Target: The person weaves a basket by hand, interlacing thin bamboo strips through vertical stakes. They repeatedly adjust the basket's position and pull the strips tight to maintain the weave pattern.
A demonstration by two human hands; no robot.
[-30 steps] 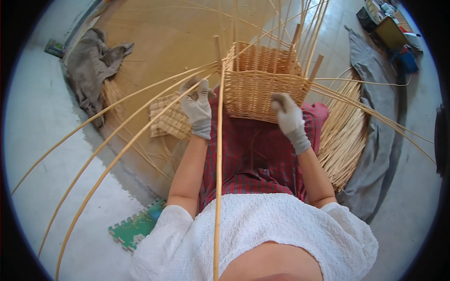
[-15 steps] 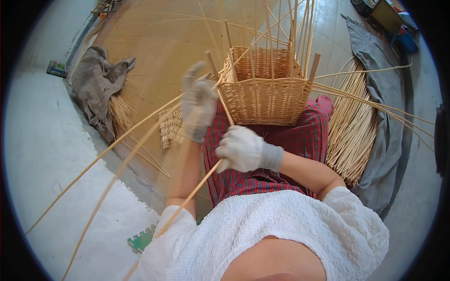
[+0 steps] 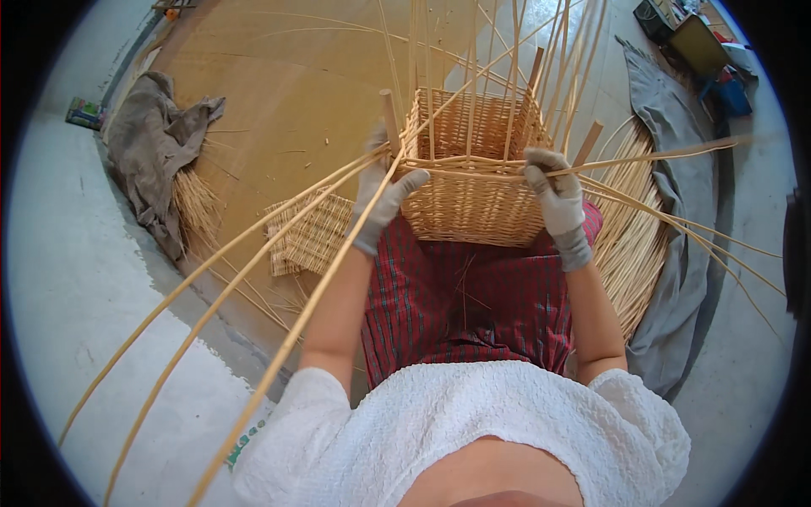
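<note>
A rectangular wicker basket (image 3: 477, 207) leans against my lap, with tall upright rods and thick corner posts standing from its woven walls. My left hand (image 3: 380, 198), in a white-grey glove, grips the basket's left front corner. Its thumb lies on the front wall, while the fingers are partly hidden behind the corner post (image 3: 389, 118). Long pale rods (image 3: 279, 241) fan out from that corner toward the lower left. At the right front corner, my gloved right hand (image 3: 557, 198) is closed around a wicker rod (image 3: 655, 155) that runs along the rim and out to the right.
A bundle of peeled rods (image 3: 629, 241) lies on grey cloth (image 3: 680, 194) to the right. More grey cloth (image 3: 156, 144) covers thin rods at left. A flat woven panel (image 3: 312, 232) rests on the floor beside my left forearm. Boxes and a blue container (image 3: 731, 89) stand far right.
My right hand has moved from the rod in front of my lap to the basket's right front corner. My left hand has come down onto the left corner. A rod now lies along the front rim.
</note>
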